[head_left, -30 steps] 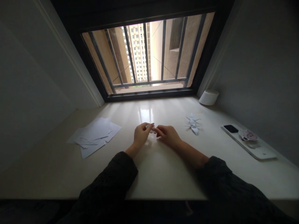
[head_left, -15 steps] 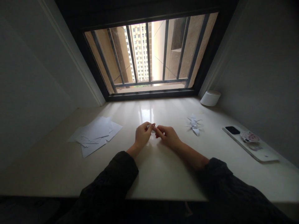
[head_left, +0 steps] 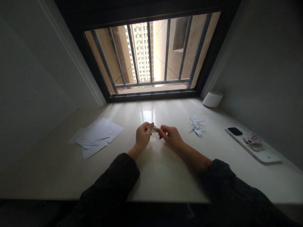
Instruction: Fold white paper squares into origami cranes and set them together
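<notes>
My left hand [head_left: 143,136] and my right hand [head_left: 170,136] meet just above the middle of a pale desk [head_left: 151,179]. Both pinch a small folded piece of white paper [head_left: 153,128] between thumb and fingertips, the left from the left side, the right from the right. Most of the paper is hidden by my fingers. Dark sleeves cover both forearms.
A loose stack of white paper sheets [head_left: 96,136] lies to the left. A finished folded paper figure [head_left: 196,126] rests to the right. Further right lies a white phone [head_left: 252,144] with a round grip. A white round container [head_left: 212,98] stands by the barred window [head_left: 151,56].
Both hands stay pinched on the small folded paper. The fingers have shifted slightly on it, and the paper now shows a bit more between the hands.
</notes>
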Tool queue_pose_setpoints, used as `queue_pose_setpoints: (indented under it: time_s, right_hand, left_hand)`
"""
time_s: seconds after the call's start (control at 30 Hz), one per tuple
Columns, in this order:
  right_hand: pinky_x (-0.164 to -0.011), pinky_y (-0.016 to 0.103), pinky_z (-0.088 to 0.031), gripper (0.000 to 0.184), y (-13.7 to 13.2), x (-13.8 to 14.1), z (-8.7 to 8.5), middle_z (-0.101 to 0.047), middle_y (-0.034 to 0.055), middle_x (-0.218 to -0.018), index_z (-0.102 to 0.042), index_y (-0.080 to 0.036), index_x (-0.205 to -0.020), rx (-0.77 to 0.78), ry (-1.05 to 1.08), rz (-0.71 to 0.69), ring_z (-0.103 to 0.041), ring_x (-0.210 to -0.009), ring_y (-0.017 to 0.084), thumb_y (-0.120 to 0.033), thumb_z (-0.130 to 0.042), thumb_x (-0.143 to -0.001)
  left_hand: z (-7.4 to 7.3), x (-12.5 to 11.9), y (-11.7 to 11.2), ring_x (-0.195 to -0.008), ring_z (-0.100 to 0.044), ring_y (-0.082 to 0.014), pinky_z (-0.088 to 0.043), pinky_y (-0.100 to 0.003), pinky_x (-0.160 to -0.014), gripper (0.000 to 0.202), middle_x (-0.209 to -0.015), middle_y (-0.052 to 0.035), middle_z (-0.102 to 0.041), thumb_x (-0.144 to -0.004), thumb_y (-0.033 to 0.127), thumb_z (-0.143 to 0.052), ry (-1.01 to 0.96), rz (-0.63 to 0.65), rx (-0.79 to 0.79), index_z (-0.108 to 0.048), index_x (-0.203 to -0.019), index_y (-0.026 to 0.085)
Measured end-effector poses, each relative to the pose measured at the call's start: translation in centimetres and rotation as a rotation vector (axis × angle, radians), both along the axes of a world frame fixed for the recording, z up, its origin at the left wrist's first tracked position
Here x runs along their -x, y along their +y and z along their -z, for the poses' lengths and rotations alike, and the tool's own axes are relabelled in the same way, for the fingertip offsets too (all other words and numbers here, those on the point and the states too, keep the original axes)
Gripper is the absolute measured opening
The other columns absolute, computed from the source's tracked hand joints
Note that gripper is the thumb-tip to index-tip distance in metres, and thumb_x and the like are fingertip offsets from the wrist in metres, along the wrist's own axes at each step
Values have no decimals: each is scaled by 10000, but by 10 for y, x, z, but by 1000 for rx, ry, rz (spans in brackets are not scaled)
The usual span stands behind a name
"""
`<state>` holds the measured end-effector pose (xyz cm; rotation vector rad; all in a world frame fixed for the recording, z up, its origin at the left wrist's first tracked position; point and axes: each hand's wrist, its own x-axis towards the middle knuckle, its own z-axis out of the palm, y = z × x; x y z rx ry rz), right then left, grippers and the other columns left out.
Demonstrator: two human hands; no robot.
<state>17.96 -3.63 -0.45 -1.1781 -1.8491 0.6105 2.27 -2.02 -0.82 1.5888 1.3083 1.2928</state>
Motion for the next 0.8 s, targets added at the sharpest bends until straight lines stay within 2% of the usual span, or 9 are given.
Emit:
queue_pose_setpoints:
  time_s: [0.17, 0.3, 0.43, 0.53, 0.67, 0.8]
  right_hand:
    - [-559, 231, -414, 372, 2, 0, 3, -666, 3, -603, -564, -204, -651, 4, 40, -17, -602, -548, 131, -461, -460, -898]
    - [-579, 232, -423, 350, 3, -1, 7, -667, -1, -613, -572, -206, -659, 1, 32, -23, -610, -566, 134, -442, -473, -898]
    - [-585, 239, -418, 355, 3, -1, 6, -659, -6, -611, -576, -209, -654, -4, -8, -3, -608, -567, 136, -436, -463, -903]
    - [-593, 246, -419, 363, 2, -2, 6, -655, -7, -610, -582, -211, -654, -8, -14, 28, -607, -566, 139, -441, -455, -905]
    - [-606, 258, -437, 391, 4, -3, 9, -657, 0, -603, -584, -211, -652, 44, 78, 90, -623, -576, 150, -472, -439, -904]
    - [-628, 275, -459, 402, 6, -3, 10, -672, 8, -622, -609, -216, -672, 61, 128, 126, -643, -604, 164, -497, -432, -897]
  left_hand:
    - [-5, 0, 1, -519, -490, -104, -391, -216, -493, 413, -545, 16, -523, -808, 523, -528, -63, 41, 9, -576, -614, 161]
    - [-8, 2, 0, -480, -395, -85, -301, -220, -470, 441, -482, 43, -416, -798, 511, -546, -2, -25, -66, -526, -530, 162]
    - [-9, 2, -3, -481, -393, -89, -288, -230, -477, 427, -484, 46, -423, -798, 522, -544, 70, -67, -95, -579, -564, 166]
    - [-10, 2, -4, -496, -466, -103, -317, -227, -486, 429, -487, 35, -480, -805, 528, -537, 92, -66, -95, -609, -580, 170]
    - [-11, 2, -2, -566, -616, -143, -419, -237, -544, 412, -625, -11, -654, -818, 534, -516, 3, 18, -1, -693, -724, 174]
    - [-11, 2, 1, -577, -653, -164, -446, -249, -544, 387, -700, -46, -709, -799, 514, -557, -65, 44, 72, -719, -755, 165]
